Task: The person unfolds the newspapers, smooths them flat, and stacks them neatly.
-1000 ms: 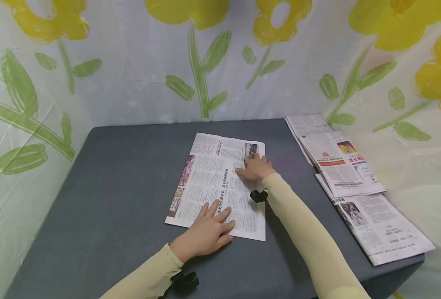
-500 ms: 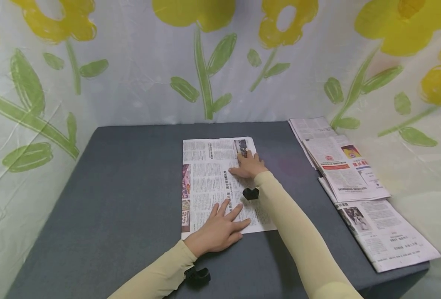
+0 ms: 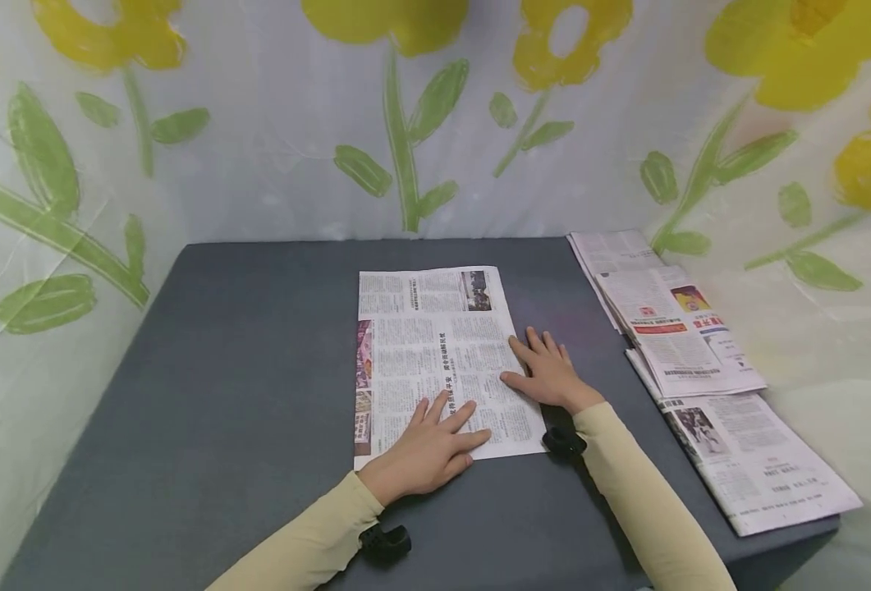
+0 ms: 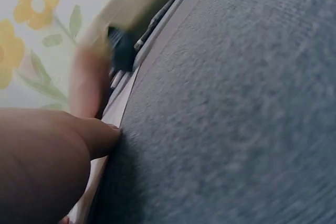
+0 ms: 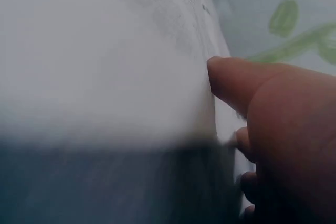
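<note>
A folded newspaper (image 3: 413, 353) lies flat on the dark grey table, its long sides running away from me. Across its near edge my left hand (image 3: 424, 451) rests with fingers spread, the thumb side toward the near right. In the left wrist view the thumb (image 4: 100, 135) lies close to the paper's edge. My right hand (image 3: 549, 369) is at the right edge of the newspaper, fingers spread, with the thumb and index finger over the paper. The right wrist view shows the right thumb (image 5: 231, 80) beside the white sheet (image 5: 105, 66). Neither hand grips anything.
On the table's right side lie several folded newspapers (image 3: 671, 328), overlapping, the nearest (image 3: 767, 468) reaching the front right corner. The grey tabletop (image 3: 243, 369) meets a white curtain (image 3: 258, 123) with yellow flowers behind it. Black cameras (image 3: 385, 543) sit on both wrists.
The newspaper has turned from slanted to nearly straight on the table. My right hand has slid from its upper part to the right edge, nearer me. My left hand stays on the near edge.
</note>
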Tool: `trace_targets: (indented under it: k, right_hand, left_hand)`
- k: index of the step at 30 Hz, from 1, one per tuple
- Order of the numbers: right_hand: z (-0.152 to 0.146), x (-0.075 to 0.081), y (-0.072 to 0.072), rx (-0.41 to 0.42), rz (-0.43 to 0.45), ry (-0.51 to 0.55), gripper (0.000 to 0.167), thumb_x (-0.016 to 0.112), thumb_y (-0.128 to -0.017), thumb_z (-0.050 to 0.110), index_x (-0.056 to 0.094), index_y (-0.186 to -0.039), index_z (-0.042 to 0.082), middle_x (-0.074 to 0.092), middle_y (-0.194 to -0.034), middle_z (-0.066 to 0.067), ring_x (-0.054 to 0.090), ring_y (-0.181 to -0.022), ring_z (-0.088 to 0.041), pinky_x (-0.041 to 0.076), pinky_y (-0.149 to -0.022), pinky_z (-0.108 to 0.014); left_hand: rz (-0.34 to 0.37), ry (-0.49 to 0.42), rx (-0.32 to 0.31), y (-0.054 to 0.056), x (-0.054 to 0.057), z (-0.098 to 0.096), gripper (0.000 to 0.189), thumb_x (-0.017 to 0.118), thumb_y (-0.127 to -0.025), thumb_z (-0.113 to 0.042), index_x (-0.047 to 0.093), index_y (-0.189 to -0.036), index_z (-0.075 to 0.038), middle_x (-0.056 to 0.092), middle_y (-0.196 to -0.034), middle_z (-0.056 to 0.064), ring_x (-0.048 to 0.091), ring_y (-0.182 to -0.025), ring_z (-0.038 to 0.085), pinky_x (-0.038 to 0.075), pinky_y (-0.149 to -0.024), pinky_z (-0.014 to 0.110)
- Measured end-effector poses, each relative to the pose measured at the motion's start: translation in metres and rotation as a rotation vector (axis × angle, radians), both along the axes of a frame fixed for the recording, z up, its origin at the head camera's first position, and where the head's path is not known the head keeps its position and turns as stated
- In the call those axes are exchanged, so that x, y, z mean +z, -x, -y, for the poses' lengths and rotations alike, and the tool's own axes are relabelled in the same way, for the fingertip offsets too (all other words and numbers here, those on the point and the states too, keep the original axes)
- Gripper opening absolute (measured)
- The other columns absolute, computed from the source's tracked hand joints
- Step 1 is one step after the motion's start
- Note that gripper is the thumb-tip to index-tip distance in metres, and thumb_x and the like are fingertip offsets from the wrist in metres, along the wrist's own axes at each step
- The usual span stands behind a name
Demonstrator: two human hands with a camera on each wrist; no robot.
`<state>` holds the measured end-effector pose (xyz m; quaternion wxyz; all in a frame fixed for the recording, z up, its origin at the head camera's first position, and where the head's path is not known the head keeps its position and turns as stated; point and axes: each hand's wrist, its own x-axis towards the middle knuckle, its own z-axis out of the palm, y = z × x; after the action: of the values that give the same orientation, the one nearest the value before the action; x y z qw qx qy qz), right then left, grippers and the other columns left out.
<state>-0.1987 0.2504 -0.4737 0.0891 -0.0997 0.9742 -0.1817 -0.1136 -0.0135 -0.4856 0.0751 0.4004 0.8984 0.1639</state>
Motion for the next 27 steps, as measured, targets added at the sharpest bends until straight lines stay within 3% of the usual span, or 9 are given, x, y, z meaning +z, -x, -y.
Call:
trace_targets:
  k: [3, 6, 11, 15, 18, 22, 27]
  right_hand:
    - [-0.013, -0.001, -0.017, -0.039, -0.013, 0.015, 0.076, 0.059, -0.099, 0.044, 0.032, -0.16, 0.007, 0.012, -0.168, -0.028, 0.002, -0.155, -0.055, 0.004, -0.121, -0.073]
    - [-0.018, -0.001, -0.025, -0.074, -0.018, 0.03, 0.076, 0.06, -0.097, 0.042, 0.034, -0.159, 0.006, 0.013, -0.168, -0.029, 0.002, -0.155, -0.055, 0.003, -0.121, -0.074]
    - [-0.021, -0.001, -0.026, -0.086, -0.011, 0.037, 0.076, 0.06, -0.096, 0.043, 0.036, -0.158, 0.007, 0.015, -0.168, -0.029, 0.003, -0.155, -0.055, 0.004, -0.121, -0.073]
    - [-0.021, 0.002, -0.024, -0.091, 0.002, 0.047, 0.075, 0.061, -0.096, 0.043, 0.036, -0.159, 0.008, 0.014, -0.168, -0.028, 0.001, -0.156, -0.053, 0.002, -0.122, -0.072]
    - [-0.023, 0.002, -0.024, -0.09, -0.017, 0.067, 0.071, 0.061, -0.097, 0.038, 0.039, -0.157, 0.007, 0.016, -0.168, -0.029, 0.002, -0.156, -0.053, 0.003, -0.122, -0.072]
    - [-0.026, -0.001, -0.026, -0.079, -0.031, 0.088, 0.063, 0.06, -0.099, 0.029, 0.043, -0.155, 0.007, 0.018, -0.167, -0.029, 0.005, -0.156, -0.053, 0.003, -0.122, -0.072]
    - [-0.03, -0.003, -0.026, -0.055, -0.036, 0.085, 0.057, 0.058, -0.101, 0.023, 0.044, -0.154, 0.006, 0.019, -0.166, -0.031, 0.006, -0.155, -0.055, 0.004, -0.121, -0.074]
  left_hand:
    - [0.012, -0.016, -0.006, 0.002, 0.002, 0.002, 0.043, 0.054, -0.106, -0.033, 0.055, -0.149, -0.032, 0.036, -0.166, 0.01, 0.021, -0.153, 0.053, 0.026, -0.119, 0.07]
    - [0.023, -0.035, 0.0, 0.003, 0.004, 0.003, 0.042, 0.055, -0.105, -0.032, 0.056, -0.148, -0.03, 0.037, -0.165, 0.011, 0.022, -0.153, 0.053, 0.024, -0.119, 0.071]
    - [0.019, -0.11, 0.066, -0.001, 0.005, -0.008, 0.035, 0.06, -0.103, -0.029, 0.067, -0.137, -0.025, 0.047, -0.158, 0.013, 0.03, -0.15, 0.053, 0.025, -0.116, 0.074]
    - [-0.053, -0.132, 0.147, -0.001, 0.004, -0.027, 0.028, 0.062, -0.101, -0.034, 0.071, -0.121, -0.018, 0.056, -0.144, 0.014, 0.043, -0.141, 0.045, 0.031, -0.113, 0.071]
    - [-0.07, -0.082, 0.205, 0.001, 0.004, -0.047, 0.042, 0.061, -0.1, -0.044, 0.065, -0.131, -0.016, 0.05, -0.147, 0.017, 0.041, -0.141, 0.044, 0.031, -0.113, 0.068]
    - [-0.008, -0.013, 0.255, 0.005, 0.003, -0.074, 0.074, 0.057, -0.097, -0.059, 0.044, -0.155, -0.015, 0.029, -0.164, 0.022, 0.023, -0.153, 0.049, 0.023, -0.118, 0.068]
    - [0.036, 0.017, 0.304, 0.009, -0.004, -0.096, 0.091, 0.053, -0.094, -0.071, 0.03, -0.162, -0.015, 0.015, -0.171, 0.02, 0.008, -0.158, 0.046, 0.015, -0.123, 0.066]
